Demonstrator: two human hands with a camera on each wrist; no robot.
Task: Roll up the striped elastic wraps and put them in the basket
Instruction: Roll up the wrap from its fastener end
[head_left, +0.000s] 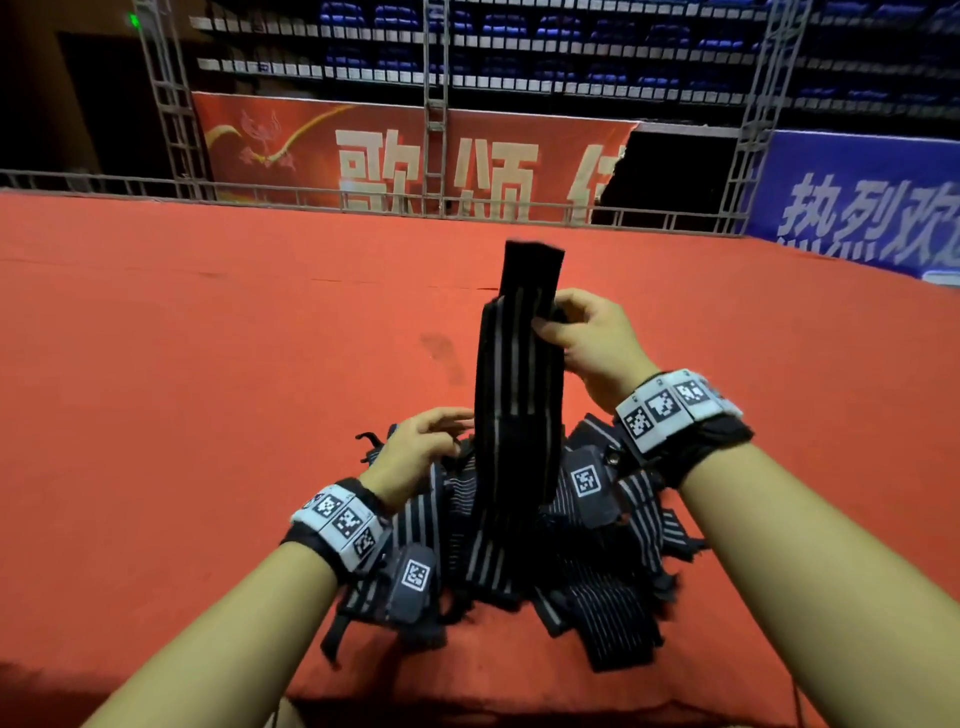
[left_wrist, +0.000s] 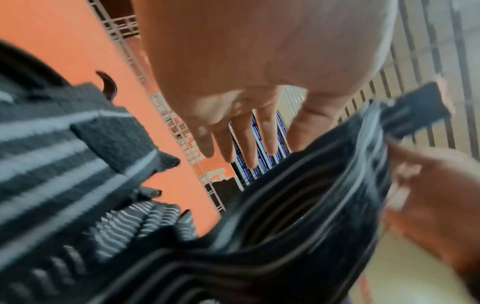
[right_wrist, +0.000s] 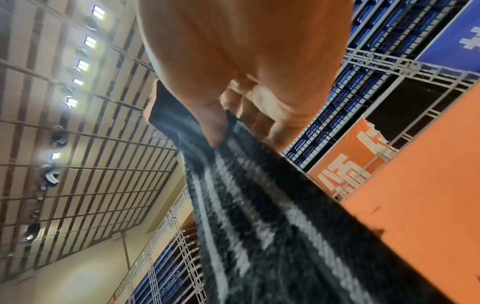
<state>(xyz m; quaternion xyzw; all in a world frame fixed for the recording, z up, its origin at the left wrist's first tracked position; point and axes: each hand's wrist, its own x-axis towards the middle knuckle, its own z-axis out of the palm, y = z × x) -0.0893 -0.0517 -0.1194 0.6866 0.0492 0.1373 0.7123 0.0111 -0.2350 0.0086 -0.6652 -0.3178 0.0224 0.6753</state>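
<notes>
A pile of black wraps with pale stripes (head_left: 524, 545) lies on the red cloth in front of me. My right hand (head_left: 582, 332) pinches one striped wrap (head_left: 519, 395) near its plain black end and holds it up so it hangs down to the pile. In the right wrist view the thumb (right_wrist: 210, 123) presses on that wrap (right_wrist: 259, 205). My left hand (head_left: 431, 441) hovers over the pile's left side, fingers straight and spread, just left of the hanging wrap (left_wrist: 311, 205). The left hand (left_wrist: 241, 131) holds nothing. No basket is in view.
The red-covered surface (head_left: 208, 338) stretches far to the left, right and ahead of the pile. A metal truss rail (head_left: 363, 200) runs along its far edge, with red and blue banners behind.
</notes>
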